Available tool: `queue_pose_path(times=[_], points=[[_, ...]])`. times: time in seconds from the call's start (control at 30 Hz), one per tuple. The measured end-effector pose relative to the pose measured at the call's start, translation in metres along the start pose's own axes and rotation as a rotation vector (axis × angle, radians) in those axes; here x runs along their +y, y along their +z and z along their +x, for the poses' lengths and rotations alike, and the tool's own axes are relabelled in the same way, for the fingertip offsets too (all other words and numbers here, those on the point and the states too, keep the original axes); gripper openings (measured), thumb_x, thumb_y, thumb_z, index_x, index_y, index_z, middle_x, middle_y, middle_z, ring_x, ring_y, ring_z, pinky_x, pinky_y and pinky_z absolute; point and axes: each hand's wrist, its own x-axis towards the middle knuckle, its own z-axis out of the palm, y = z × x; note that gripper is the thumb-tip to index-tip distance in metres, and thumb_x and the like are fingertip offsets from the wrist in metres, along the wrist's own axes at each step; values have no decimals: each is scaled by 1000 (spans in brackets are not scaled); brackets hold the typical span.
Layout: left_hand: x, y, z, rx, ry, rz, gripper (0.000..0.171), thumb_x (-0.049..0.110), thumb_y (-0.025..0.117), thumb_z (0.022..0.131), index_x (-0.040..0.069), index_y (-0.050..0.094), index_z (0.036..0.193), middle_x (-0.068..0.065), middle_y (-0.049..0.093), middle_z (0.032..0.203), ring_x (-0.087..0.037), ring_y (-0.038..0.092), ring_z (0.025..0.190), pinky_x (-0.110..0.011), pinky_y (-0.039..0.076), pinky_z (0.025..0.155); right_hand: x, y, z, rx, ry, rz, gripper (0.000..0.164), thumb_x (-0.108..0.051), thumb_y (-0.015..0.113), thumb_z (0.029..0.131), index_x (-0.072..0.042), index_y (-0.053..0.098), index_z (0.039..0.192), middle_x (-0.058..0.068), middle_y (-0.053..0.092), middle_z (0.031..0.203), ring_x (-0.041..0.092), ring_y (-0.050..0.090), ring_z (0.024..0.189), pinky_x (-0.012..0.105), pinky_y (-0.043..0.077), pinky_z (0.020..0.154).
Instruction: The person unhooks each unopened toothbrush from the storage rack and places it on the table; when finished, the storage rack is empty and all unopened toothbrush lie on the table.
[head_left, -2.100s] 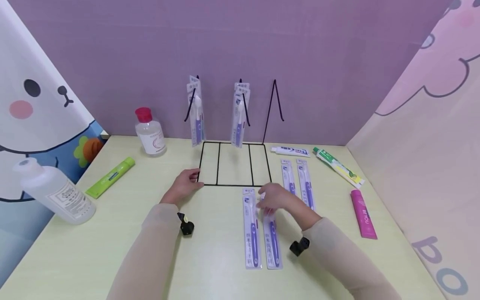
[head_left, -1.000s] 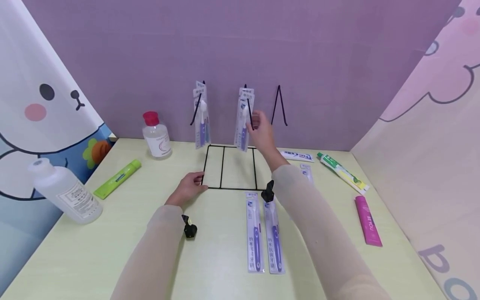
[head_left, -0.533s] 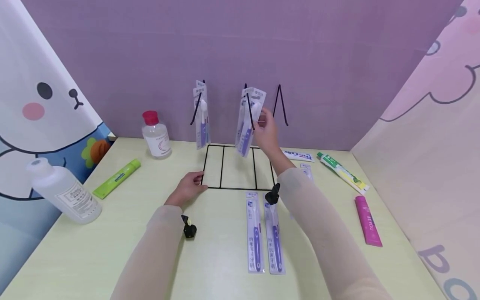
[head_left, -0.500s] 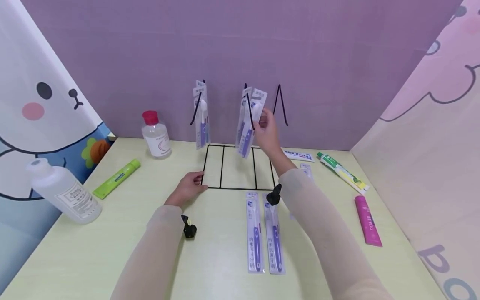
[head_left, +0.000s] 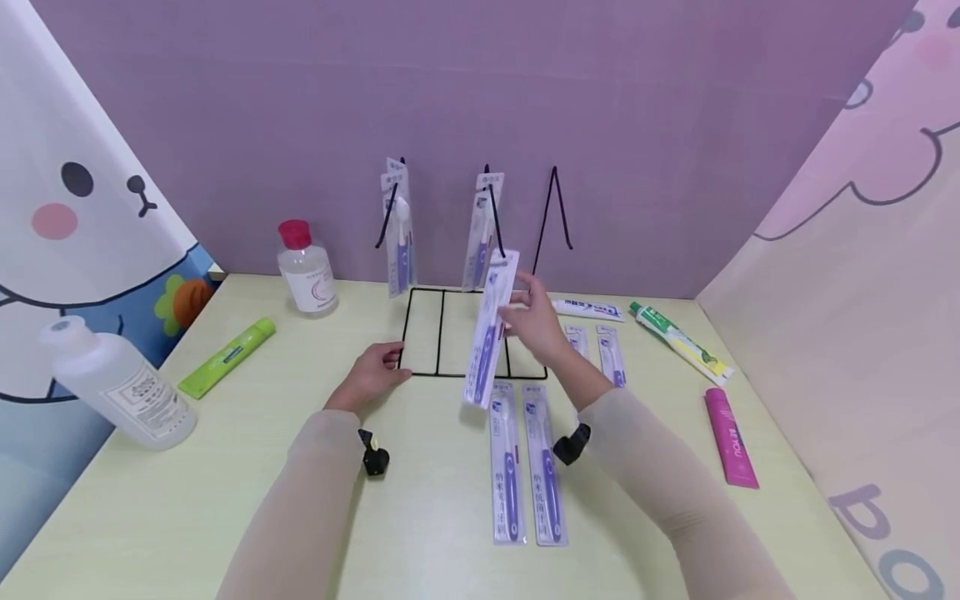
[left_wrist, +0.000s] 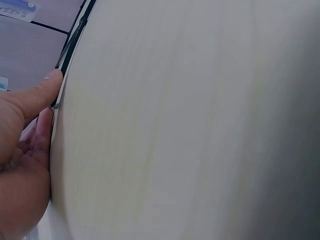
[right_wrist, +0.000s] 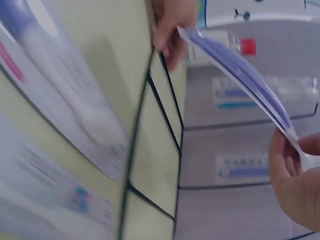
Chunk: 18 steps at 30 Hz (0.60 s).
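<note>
My right hand (head_left: 542, 321) pinches a packaged toothbrush (head_left: 491, 321) by its side edge, tilted above the base of the black wire rack (head_left: 440, 333). In the right wrist view this toothbrush pack (right_wrist: 245, 75) appears edge-on between thumb and fingers. My left hand (head_left: 367, 375) grips the rack's front left corner, the thumb (left_wrist: 47, 90) lying on the wire. Toothbrush packs (head_left: 401, 242) hang on the left hook and one toothbrush pack (head_left: 480, 237) on the middle hook. The right hook (head_left: 562, 208) carries nothing.
Two toothbrush packs lie before the rack, one pack (head_left: 508, 475) left of the other; two more are partly behind my right arm. Toothpaste tubes, including a pink tube (head_left: 731, 437), lie right. A green tube (head_left: 227, 357), red-capped bottle (head_left: 307, 279) and white bottle (head_left: 123, 383) are left.
My right hand went from the table packs up to the middle hook, took the front toothbrush pack off it, and brought it down toward me. My left hand stays at the rack corner.
</note>
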Motion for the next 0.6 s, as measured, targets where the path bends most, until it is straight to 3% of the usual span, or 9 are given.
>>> queue_pose_path(times=[0.23,0.6], points=[[0,-1,0,-6,7,3,59,8,66,82,-2,39,134,-18,47,119,-28,44,104,-40,37,93,36,19,-38,-144,234,-13,70,12,54,81,-12,22,139,20,49,105,31,57,82,43,53,66],[7,-1,-4,-15,-47,17,59,12,65,84,3,38,136,-16,46,122,-28,44,110,-40,36,95,63,30,-71,-294,392,-83,73,9,58,81,-7,18,140,19,50,99,28,59,70,41,54,62]])
